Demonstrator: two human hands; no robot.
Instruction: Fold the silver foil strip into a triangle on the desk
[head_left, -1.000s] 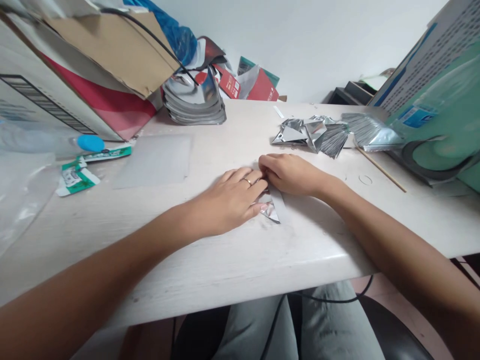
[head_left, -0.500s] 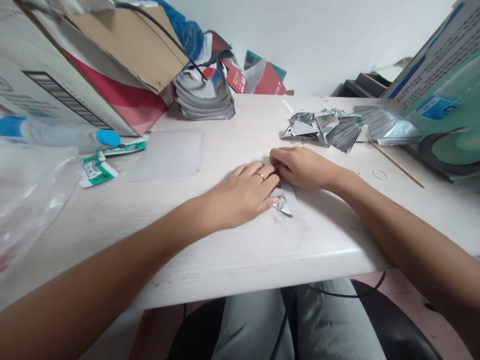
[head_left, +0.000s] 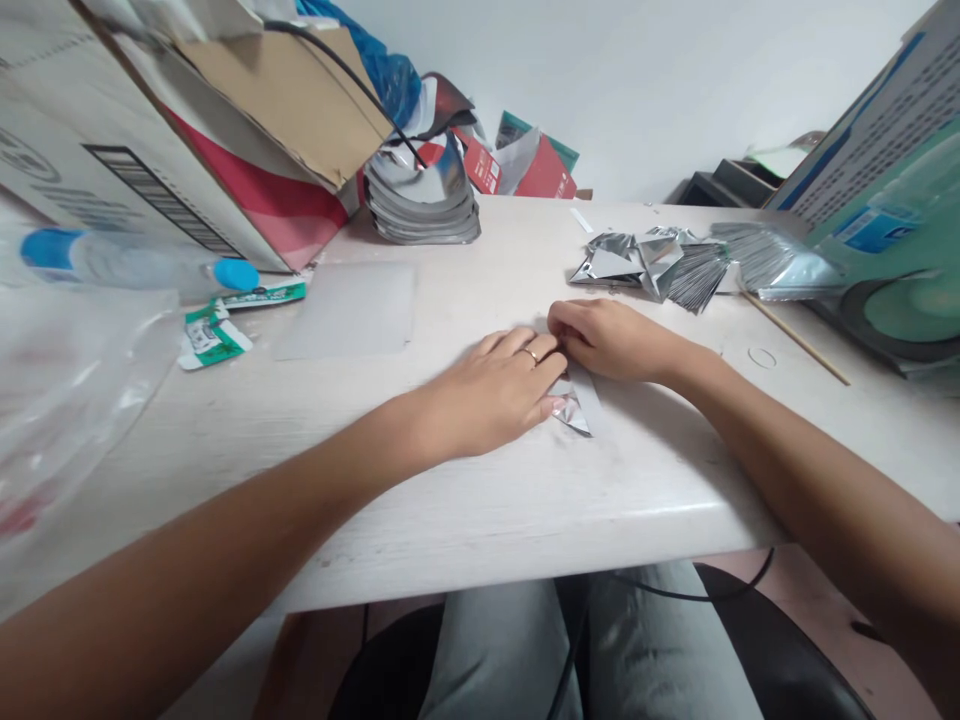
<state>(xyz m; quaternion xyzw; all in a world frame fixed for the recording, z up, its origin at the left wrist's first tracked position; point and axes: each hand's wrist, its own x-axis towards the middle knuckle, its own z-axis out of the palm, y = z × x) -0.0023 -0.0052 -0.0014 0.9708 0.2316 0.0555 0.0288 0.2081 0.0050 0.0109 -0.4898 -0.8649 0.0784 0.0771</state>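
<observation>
A small piece of silver foil with a pale strip along its right side lies on the white table, its pointed end towards me. My left hand, with a ring on one finger, lies flat over the left part of the foil, fingers stretched out and the thumb on its near part. Against those fingertips, my right hand is closed with curled fingers at the foil's far end. Both hands hide much of the foil, and the right fingertips are out of sight.
Crumpled and fanned silver foil pieces lie at the back right beside a wooden stick. A translucent sheet, green-white packets and a plastic bottle lie left. Curved stacked sheets stand near a large carton.
The view has shifted slightly, so everything sits a little further right. Both hands keep nearly the same pose on the foil.
</observation>
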